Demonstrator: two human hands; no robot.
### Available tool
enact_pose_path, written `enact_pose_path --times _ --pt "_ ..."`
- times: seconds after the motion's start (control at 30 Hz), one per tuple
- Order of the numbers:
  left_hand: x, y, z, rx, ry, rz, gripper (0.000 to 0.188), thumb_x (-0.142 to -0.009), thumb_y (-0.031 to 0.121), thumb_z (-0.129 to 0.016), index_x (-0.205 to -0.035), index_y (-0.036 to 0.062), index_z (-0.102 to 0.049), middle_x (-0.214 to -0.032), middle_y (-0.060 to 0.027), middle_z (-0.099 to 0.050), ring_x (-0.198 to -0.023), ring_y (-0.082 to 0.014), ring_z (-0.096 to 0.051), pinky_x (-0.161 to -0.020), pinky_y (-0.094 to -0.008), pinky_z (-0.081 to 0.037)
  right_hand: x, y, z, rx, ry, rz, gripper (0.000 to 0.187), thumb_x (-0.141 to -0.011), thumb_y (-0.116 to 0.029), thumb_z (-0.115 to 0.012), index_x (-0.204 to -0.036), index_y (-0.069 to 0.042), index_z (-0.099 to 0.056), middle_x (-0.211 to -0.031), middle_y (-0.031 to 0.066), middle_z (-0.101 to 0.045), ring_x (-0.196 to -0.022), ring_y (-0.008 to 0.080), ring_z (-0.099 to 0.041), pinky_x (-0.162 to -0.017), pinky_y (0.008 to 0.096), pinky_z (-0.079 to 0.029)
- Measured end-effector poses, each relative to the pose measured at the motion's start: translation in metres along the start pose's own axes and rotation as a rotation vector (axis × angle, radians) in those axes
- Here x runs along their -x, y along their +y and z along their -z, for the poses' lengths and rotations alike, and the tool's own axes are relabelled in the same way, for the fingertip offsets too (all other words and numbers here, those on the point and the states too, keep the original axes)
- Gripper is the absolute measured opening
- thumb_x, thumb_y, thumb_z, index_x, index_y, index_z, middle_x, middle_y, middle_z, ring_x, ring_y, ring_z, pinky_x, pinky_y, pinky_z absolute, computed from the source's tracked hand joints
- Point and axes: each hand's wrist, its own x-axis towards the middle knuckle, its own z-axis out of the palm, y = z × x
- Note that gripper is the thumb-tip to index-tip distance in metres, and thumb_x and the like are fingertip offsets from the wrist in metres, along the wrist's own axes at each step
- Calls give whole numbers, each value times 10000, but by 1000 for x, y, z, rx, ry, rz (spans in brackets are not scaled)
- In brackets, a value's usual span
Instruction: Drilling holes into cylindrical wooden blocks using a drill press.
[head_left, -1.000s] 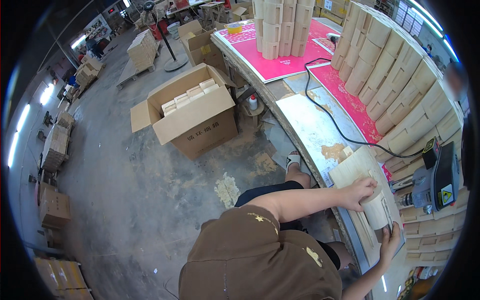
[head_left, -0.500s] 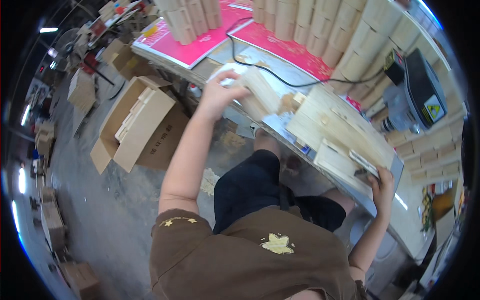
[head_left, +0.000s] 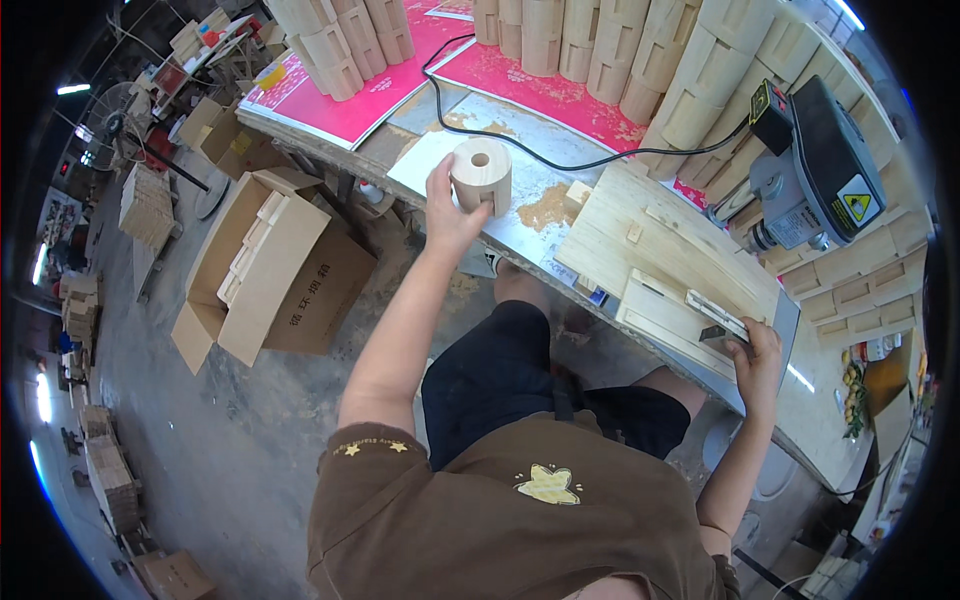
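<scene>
A pale wooden cylinder (head_left: 482, 180) with a round hole in its top and a slot low in its side stands upright on the bench. My left hand (head_left: 455, 212) is closed round its near left side, thumb by the slot. At the right, the fingers of my right hand (head_left: 758, 350) are closed on the end of a slim pale bar with a dark metal piece (head_left: 718, 322); its exact kind is unclear. That bar lies over a narrow wooden block (head_left: 665, 318) on a flat wooden board (head_left: 655, 235).
A dark power tool (head_left: 835, 160) stands beyond the board, its black cable (head_left: 600, 163) running across the bench. Stacked wooden cylinders (head_left: 700, 95) line the back. Sawdust (head_left: 545, 207) lies near the board. On the floor at left sits an open carton (head_left: 310, 290) holding wooden pieces.
The wooden piece in my left hand, tilted and blurred before, now stands upright on the bench. My right hand stays at the bar. The whole view has shifted slightly.
</scene>
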Motion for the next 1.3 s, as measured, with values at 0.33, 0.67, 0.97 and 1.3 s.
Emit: enact_pose_path --times 0.33,0.67,0.97,1.3 --pt "-21 -4 12 118 -172 435 769 -551 173 -825 -1216 -3 -482 -1081 -158 -577 -881 -266 -610 -758 -350 -519 3 6 -2 30 -4 -26 353 -639 -64 -697 -975 -45 -593 -867 132 -585 -873 321 -538 -859 393 -382" --pt "-185 -115 34 -87 187 355 595 -478 153 -847 -971 -57 -587 -936 -177 -659 -845 -284 -646 -765 -353 -508 2 -1 -1 66 -24 -122 382 -581 -48 -712 -942 -53 -587 -836 125 -549 -860 330 -506 -817 417 -388" --pt "-258 -268 -3 -361 338 435 669 -492 171 -851 -1058 -36 -562 -975 -216 -630 -886 -349 -622 -810 -404 -501 -9 -12 -4 40 -54 -246 378 -506 -29 -726 -853 -66 -580 -790 90 -538 -790 298 -503 -741 395 -397" --pt "-285 -237 -45 -350 368 712 883 -673 256 -773 -1341 -17 -266 -1245 -306 -457 -1140 -447 -475 -930 -468 -421 -7 -12 -5 76 -52 -282 369 -482 -27 -715 -828 -57 -591 -773 86 -562 -785 286 -523 -703 375 -419"
